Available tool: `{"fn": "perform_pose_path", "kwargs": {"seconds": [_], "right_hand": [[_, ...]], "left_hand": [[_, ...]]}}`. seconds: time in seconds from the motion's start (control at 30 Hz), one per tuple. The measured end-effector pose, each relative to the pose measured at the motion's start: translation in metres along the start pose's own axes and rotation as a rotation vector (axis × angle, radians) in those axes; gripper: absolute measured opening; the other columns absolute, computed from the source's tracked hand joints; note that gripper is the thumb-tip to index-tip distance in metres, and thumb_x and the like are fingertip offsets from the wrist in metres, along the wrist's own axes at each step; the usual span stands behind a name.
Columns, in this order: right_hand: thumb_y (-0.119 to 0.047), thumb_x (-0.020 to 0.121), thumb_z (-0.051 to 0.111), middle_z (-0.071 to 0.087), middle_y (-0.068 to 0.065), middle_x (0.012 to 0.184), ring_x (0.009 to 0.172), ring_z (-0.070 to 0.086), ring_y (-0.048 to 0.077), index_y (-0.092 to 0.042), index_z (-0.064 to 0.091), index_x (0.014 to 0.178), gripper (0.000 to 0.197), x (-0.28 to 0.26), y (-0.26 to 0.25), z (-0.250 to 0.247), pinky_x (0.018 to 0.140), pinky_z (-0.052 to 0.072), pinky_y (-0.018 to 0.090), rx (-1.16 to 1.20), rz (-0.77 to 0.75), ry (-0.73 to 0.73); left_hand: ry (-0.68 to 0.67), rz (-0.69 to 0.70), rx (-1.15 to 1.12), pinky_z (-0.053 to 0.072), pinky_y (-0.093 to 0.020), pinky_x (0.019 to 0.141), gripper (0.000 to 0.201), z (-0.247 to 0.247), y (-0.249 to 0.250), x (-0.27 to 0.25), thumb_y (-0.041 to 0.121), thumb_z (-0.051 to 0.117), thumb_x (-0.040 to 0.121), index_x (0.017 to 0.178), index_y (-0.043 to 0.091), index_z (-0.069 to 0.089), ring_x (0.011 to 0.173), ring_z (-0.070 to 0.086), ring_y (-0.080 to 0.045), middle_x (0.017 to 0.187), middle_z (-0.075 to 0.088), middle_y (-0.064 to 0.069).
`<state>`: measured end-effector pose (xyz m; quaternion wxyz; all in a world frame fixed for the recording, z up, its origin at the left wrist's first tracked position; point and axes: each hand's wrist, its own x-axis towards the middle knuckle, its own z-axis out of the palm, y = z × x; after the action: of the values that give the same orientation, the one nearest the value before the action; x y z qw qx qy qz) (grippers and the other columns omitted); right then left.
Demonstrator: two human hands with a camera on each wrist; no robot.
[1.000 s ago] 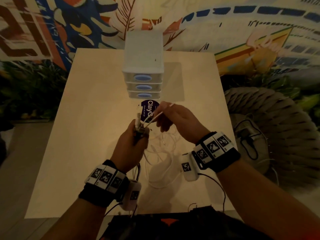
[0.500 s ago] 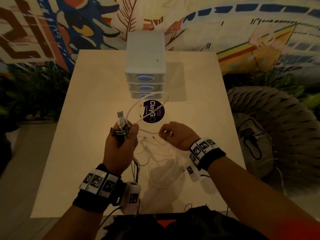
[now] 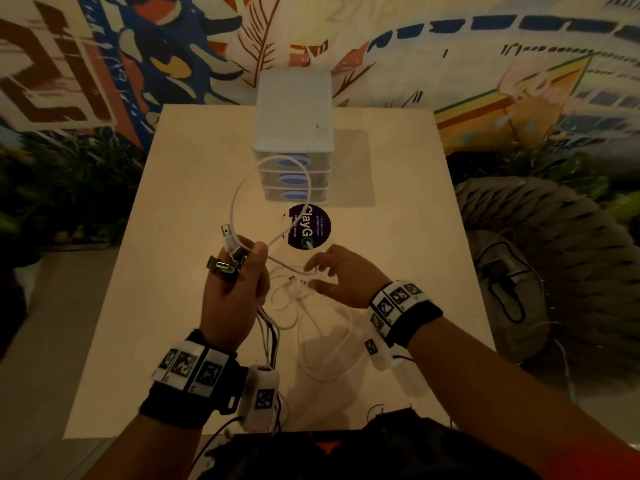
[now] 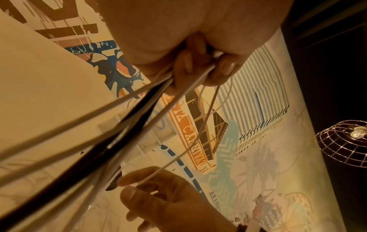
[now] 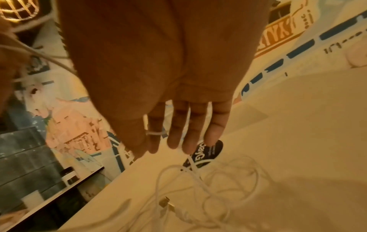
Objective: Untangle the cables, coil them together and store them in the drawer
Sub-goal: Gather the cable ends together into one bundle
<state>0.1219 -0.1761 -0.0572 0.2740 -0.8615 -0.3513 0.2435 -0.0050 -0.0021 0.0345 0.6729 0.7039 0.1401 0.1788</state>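
Left hand [image 3: 235,299] is fisted round a bundle of cables [image 3: 266,327], plug ends sticking out the top toward 11 o'clock: a white USB plug [image 3: 225,233] uppermost, a darker connector [image 3: 225,266] below it. From that fist one white cable loop [image 3: 249,188] arcs up toward 12 o'clock, in front of the drawer unit [image 3: 294,133], and comes back down toward the right hand [image 3: 341,275]. Right hand: fingers spread and relaxed, low over the counter [image 3: 138,271], at about 3 o'clock from the left fist and near it. The left wrist view shows a thin white strand running to its fingertips [image 4: 127,182]; the right wrist view shows a strand across the index finger, so it touches the cable, though I cannot tell whether it pinches it. Remaining white slack [image 5: 218,185] lies tangled on the counter under and just at 6 o'clock of the right hand, with a loose plug [image 5: 165,202] in it; dark strands hang from the bottom of the left fist. Judgement: the free length runs roughly 9-to-3 between the hands, and the right hand is nearer the slack, so it looks placed to draw the next loop. All three drawers appear closed. A round purple sticker [image 3: 309,227] sits at 12 o'clock of the right hand.
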Motion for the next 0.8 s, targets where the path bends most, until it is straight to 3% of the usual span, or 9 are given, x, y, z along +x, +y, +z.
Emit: {"fn": "perform_pose_path", "kwargs": {"seconds": [0.1, 0.2, 0.3, 0.4, 0.53, 0.63, 0.7, 0.8], "right_hand": [[-0.037, 0.097, 0.061, 0.054, -0.005, 0.095, 0.086, 0.055, 0.015, -0.026, 0.065, 0.111, 0.018, 0.004, 0.017, 0.004, 0.092, 0.050, 0.037, -0.045, 0.136, 0.095], [-0.028, 0.099, 0.057, 0.062, 0.001, 0.096, 0.095, 0.062, 0.025, -0.021, 0.068, 0.106, 0.015, 0.005, 0.034, -0.011, 0.090, 0.048, 0.032, -0.007, 0.239, 0.167], [-0.043, 0.102, 0.049, 0.070, 0.009, 0.103, 0.094, 0.064, 0.031, -0.015, 0.068, 0.104, 0.034, 0.004, 0.046, -0.035, 0.086, 0.052, 0.042, 0.066, 0.298, 0.292], [-0.056, 0.096, 0.045, 0.074, 0.003, 0.092, 0.084, 0.069, 0.026, -0.023, 0.069, 0.100, 0.041, 0.000, 0.042, -0.051, 0.079, 0.057, 0.047, 0.332, 0.317, 0.428], [-0.045, 0.099, 0.050, 0.073, 0.002, 0.078, 0.065, 0.069, 0.024, -0.025, 0.068, 0.088, 0.028, -0.010, 0.034, -0.073, 0.063, 0.050, 0.037, 0.605, 0.325, 0.506], [-0.021, 0.099, 0.060, 0.076, -0.004, 0.086, 0.072, 0.074, 0.019, -0.025, 0.068, 0.094, 0.010, -0.026, 0.043, -0.083, 0.066, 0.056, 0.038, 0.501, 0.277, 0.507], [-0.011, 0.098, 0.064, 0.077, -0.004, 0.092, 0.079, 0.075, 0.018, -0.024, 0.069, 0.099, 0.014, -0.042, 0.049, -0.085, 0.071, 0.056, 0.038, 0.566, 0.240, 0.513], [0.000, 0.099, 0.055, 0.077, 0.003, 0.102, 0.095, 0.074, 0.021, -0.018, 0.070, 0.110, 0.026, -0.064, 0.050, -0.089, 0.078, 0.055, 0.034, 0.755, 0.188, 0.520]], "left_hand": [[-0.038, -0.027, -0.100, 0.025, -0.029, 0.042, 0.026, -0.002, 0.001, -0.002, 0.026, 0.052, 0.099, 0.073, 0.027, 0.049, 0.042, 0.030, -0.013, 0.050, 0.039, 0.004], [-0.041, -0.014, -0.144, 0.028, -0.025, 0.043, 0.025, -0.008, 0.000, -0.002, 0.027, 0.051, 0.098, 0.074, 0.023, 0.045, 0.041, 0.029, -0.013, 0.050, 0.038, 0.006], [0.008, -0.018, -0.136, 0.030, -0.023, 0.043, 0.026, -0.013, 0.000, -0.001, 0.019, 0.047, 0.099, 0.075, 0.015, 0.040, 0.040, 0.030, -0.012, 0.050, 0.038, 0.007], [0.046, -0.036, -0.126, 0.030, -0.022, 0.043, 0.027, -0.015, 0.000, 0.000, 0.021, 0.048, 0.098, 0.074, 0.013, 0.040, 0.040, 0.029, -0.009, 0.050, 0.038, 0.007], [0.081, -0.053, -0.118, 0.030, -0.022, 0.042, 0.028, -0.016, 0.000, 0.000, 0.020, 0.050, 0.100, 0.075, 0.013, 0.040, 0.041, 0.029, -0.009, 0.051, 0.037, 0.004], [0.097, -0.102, -0.100, 0.029, -0.023, 0.043, 0.031, -0.015, 0.001, 0.000, 0.014, 0.050, 0.105, 0.075, 0.015, 0.041, 0.043, 0.029, -0.008, 0.052, 0.037, 0.006], [0.083, -0.138, -0.082, 0.029, -0.024, 0.044, 0.028, -0.016, 0.000, 0.000, 0.019, 0.058, 0.100, 0.077, 0.016, 0.044, 0.043, 0.031, -0.008, 0.052, 0.037, 0.007], [-0.022, -0.130, -0.002, 0.034, -0.028, 0.050, 0.026, -0.022, -0.005, -0.001, 0.034, 0.069, 0.089, 0.078, 0.021, 0.050, 0.047, 0.037, -0.010, 0.054, 0.041, 0.008]]}}
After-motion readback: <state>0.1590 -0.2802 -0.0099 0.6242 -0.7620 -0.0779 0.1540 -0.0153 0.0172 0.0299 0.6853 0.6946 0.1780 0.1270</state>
